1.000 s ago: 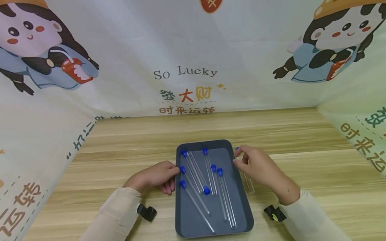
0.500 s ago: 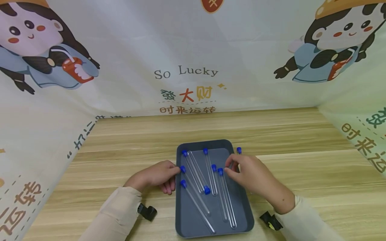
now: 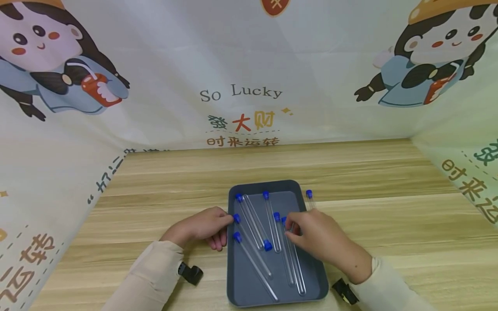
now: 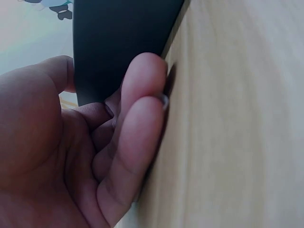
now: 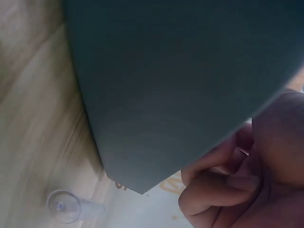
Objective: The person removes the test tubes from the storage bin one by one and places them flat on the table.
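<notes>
A dark grey tray (image 3: pixel 243 293) holds several clear test tubes with blue stoppers. My left hand (image 3: pixel 208 224) grips the tray's left rim; in the left wrist view its curled fingers (image 4: pixel 142 128) lie along the outer wall, close to the table. Over the tray's right side, my right hand (image 3: pixel 320 235) has thumb and forefinger at the stoppered end of the rightmost test tube (image 3: pixel 297 274), with a gap showing between their tips. Another test tube (image 3: pixel 309 196) lies on the table right of the tray, mostly hidden under the right hand.
The wooden table (image 3: pixel 186 172) runs back to a printed cloth screen (image 3: pixel 241 56) that also encloses both sides. Small black wrist cameras hang at each sleeve. In the right wrist view the tray's outer wall (image 5: pixel 166 95) fills much of the picture.
My right hand has moved left and toward me, from beside the loose tube to over the tray's right side, uncovering that tube's blue stopper. The left hand and tray stay put.
</notes>
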`<state>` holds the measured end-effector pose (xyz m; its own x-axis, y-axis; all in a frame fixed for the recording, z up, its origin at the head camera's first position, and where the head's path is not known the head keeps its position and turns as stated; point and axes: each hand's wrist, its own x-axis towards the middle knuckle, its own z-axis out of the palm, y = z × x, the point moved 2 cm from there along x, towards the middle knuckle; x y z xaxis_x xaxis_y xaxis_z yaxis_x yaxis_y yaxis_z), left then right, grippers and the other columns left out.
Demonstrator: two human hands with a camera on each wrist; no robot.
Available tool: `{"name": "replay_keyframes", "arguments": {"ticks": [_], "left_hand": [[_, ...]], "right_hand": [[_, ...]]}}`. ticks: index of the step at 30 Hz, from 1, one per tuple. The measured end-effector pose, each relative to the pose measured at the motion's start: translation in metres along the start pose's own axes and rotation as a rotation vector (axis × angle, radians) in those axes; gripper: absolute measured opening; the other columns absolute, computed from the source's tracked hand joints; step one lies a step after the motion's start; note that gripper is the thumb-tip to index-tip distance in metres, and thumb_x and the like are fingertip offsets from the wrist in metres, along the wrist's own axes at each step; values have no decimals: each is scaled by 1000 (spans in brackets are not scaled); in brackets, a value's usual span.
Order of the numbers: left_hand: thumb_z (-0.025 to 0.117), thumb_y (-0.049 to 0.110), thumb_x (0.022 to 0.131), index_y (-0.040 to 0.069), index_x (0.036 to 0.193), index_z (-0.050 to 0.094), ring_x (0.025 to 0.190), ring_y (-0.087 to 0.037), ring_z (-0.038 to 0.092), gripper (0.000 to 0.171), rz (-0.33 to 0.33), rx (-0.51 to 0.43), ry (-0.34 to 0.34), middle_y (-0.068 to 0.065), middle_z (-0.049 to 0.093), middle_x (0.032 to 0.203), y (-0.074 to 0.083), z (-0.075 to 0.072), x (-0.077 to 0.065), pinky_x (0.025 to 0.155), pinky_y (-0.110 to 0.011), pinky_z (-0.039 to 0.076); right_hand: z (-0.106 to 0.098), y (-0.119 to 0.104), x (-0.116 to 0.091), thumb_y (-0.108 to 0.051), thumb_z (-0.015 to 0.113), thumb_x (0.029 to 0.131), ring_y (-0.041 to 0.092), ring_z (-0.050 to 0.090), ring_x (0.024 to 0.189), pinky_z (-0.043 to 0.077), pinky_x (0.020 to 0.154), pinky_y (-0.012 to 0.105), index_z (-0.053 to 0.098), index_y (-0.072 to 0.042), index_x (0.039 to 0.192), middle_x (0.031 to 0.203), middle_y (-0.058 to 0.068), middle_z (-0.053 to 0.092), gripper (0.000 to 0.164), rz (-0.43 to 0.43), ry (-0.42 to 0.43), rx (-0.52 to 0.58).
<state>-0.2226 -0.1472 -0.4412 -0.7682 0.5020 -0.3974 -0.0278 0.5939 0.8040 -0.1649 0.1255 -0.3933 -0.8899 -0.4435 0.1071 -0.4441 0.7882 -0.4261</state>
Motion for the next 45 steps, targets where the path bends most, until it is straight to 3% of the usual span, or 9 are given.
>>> {"name": "replay_keyframes", "arguments": {"ticks": [12,32,45], "left_hand": [[39,28,104,-1,69,65,45,-11,62,52,-7,6,2,-3,62,56,2,-2,-1,45,-26,54],[38,27,105,-1,70,64,45,-10,61,51,-15,5,15,-3,62,56,2,-1,0,45,-27,55],[38,26,104,-1,69,64,45,-11,62,52,-12,7,7,-3,62,56,1,0,0,45,-27,55]], "right_hand": [[7,-1,-3,-22,79,83,1,45,55,37,49,19,58,-22,70,63,-14,54,25,-23,-23,-92],[11,0,-5,-17,79,82,2,43,52,36,47,19,56,-20,69,60,-12,52,28,-89,-63,-121],[13,0,-4,-25,81,81,3,41,50,31,45,20,52,-21,64,56,-12,47,35,-60,-64,-113]]}}
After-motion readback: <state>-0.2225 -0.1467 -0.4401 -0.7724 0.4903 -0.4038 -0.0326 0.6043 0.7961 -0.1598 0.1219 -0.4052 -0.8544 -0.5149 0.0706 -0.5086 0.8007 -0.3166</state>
